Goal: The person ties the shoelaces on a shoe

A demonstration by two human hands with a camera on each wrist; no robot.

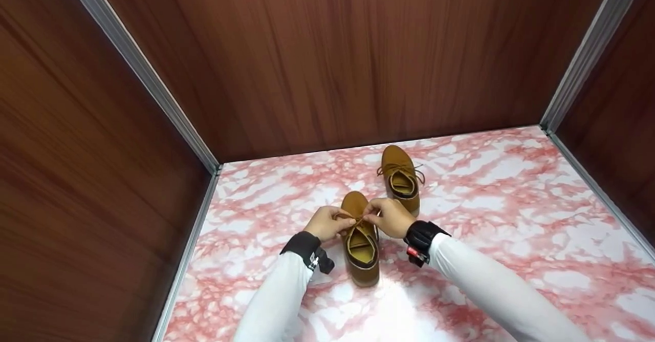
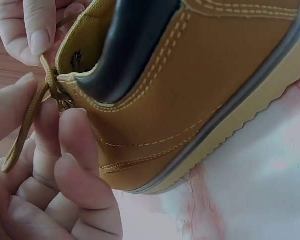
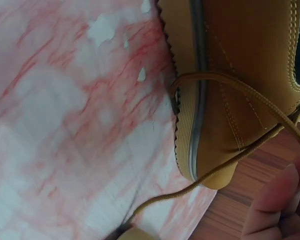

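A tan lace-up shoe (image 1: 364,275) stands upright on the floor, toe pointing away, between my two hands. My left hand (image 1: 325,222) pinches the brown shoelace (image 2: 27,127) at the top of the lacing; in the left wrist view a bent piece of it hangs between thumb and fingers. From the right side, my right hand (image 1: 393,219) pinches the lace close to the knot, its fingertips near the left ones. In the right wrist view one lace strand (image 3: 175,194) trails loose down the shoe's side. The fingers partly cover the knot.
A second tan shoe (image 1: 394,156), its laces tied in a bow, stands farther back to the right, near the wood-patterned back wall (image 1: 327,65). Wood-patterned side walls with metal edging flank the red-and-white marbled floor (image 1: 486,209).
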